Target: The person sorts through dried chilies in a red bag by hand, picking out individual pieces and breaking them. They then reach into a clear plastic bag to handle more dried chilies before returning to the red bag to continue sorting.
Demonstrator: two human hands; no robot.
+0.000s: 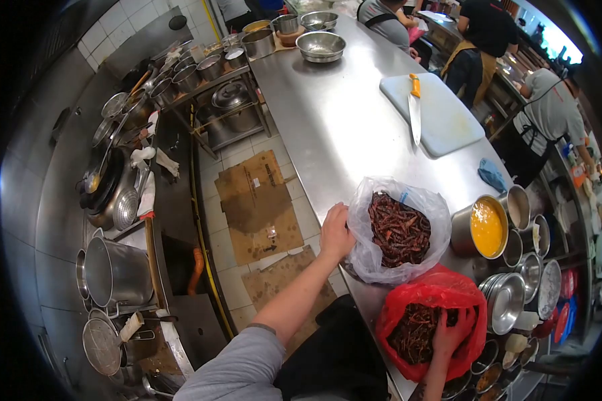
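Observation:
A clear plastic bag (pixel 361 250) of dark red dried chillies (pixel 400 228) stands open on the steel table (pixel 314 110). At its left edge is my left hand (pixel 338 232), fingers bent against the plastic; whether they pinch it is hard to see. Nearer to me, a red plastic bag (pixel 398 297) holds thinner brown-red dried pieces (pixel 413 334). My right hand (pixel 452 329) reaches into this bag at its right side, its fingertips hidden among the contents and red plastic.
A knife (pixel 415 120) lies on a white cutting board (pixel 448 123). Right of the clear bag stands a pot of yellow liquid (pixel 487 228), with a blue cloth (pixel 492 175) behind. Metal bowls (pixel 320 46) sit at the far end. Several people work beyond the table.

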